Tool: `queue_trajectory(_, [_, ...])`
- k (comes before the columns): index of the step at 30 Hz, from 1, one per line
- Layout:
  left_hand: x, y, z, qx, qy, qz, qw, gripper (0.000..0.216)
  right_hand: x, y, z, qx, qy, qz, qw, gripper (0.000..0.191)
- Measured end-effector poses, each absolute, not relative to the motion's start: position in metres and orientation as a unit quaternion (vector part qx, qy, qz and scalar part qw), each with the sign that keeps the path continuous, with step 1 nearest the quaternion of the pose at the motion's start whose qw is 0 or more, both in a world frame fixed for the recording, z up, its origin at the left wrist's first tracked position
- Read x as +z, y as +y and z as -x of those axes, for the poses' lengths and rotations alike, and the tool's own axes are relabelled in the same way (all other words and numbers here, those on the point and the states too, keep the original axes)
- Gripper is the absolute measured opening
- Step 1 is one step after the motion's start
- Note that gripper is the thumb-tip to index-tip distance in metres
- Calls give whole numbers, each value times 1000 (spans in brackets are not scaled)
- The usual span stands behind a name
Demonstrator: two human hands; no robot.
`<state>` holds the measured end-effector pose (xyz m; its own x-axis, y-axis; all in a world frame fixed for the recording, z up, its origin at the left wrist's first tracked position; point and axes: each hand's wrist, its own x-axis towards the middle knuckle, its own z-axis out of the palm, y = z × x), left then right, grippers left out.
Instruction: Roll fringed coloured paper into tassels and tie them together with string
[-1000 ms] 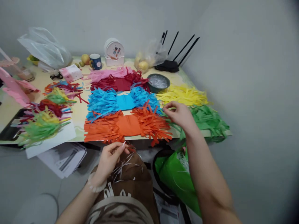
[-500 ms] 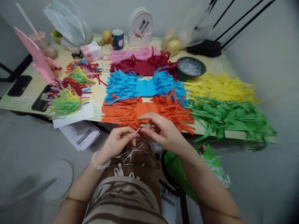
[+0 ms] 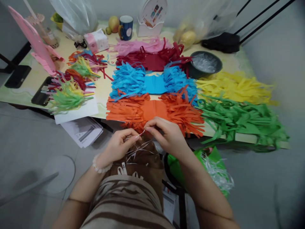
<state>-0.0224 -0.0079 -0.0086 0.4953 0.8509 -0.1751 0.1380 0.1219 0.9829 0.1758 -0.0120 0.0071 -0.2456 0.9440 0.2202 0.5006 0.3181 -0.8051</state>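
Note:
My left hand [image 3: 122, 144], with a pale bead bracelet on its wrist, pinches a thin white string [image 3: 142, 132] between thumb and forefinger. My right hand [image 3: 166, 135] pinches the other end of this short stretch, so it runs between the fingertips. Both hands are over my lap, just off the table's front edge. More white strings [image 3: 139, 150] lie loose on my brown trousers below them. Right beyond my hands is a fringed orange sheet [image 3: 154, 109] with a plain middle band. Behind it are blue [image 3: 154, 84] and dark red [image 3: 153, 62] fringed sheets.
Green fringe [image 3: 245, 119] hangs over the table's right front edge, yellow fringe [image 3: 234, 87] behind it. A dark bowl [image 3: 194, 70] and a blue mug [image 3: 126, 28] stand farther back. Multicoloured tassels [image 3: 69, 98] and a phone [image 3: 40, 95] lie left. A green bag [image 3: 176, 163] is below.
My right fingers have closed from a looser pose into a pinch on the string. The camera view has shifted slightly, and the string still spans both hands.

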Motion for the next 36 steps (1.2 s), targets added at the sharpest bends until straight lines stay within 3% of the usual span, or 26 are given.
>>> queue_trajectory(4, [-9, -7, 28, 265, 395, -566, 673, 34, -1, -7, -177, 431, -654, 506, 362, 15])
queue_trajectory(8, [-17, -7, 30, 246, 367, -513, 736, 38, -12, -2, -175, 594, -561, 457, 351, 31])
queue_trajectory(15, [-41, -7, 18, 392, 389, -398, 733, 35, -40, -11, -151, 699, -448, 434, 351, 41])
queue_trajectory(19, [-54, -7, 18, 387, 340, -354, 781, 38, -47, -14, -149, 684, -451, 459, 345, 41])
queue_trajectory(22, [-59, -10, 21, 363, 336, -346, 797, 38, -44, -13, -154, 630, -495, 488, 347, 31])
queue_trajectory(27, [-56, -15, 28, 357, 366, -354, 783, 43, -36, -12, -147, 536, -555, 466, 432, 10])
queue_trajectory(30, [-51, -16, 34, 355, 388, -371, 766, 46, -32, -15, -137, 502, -573, 465, 452, 13])
queue_trajectory(36, [-31, -12, 47, 308, 434, -543, 649, 40, -28, -28, -123, 587, -413, 489, 495, 14])
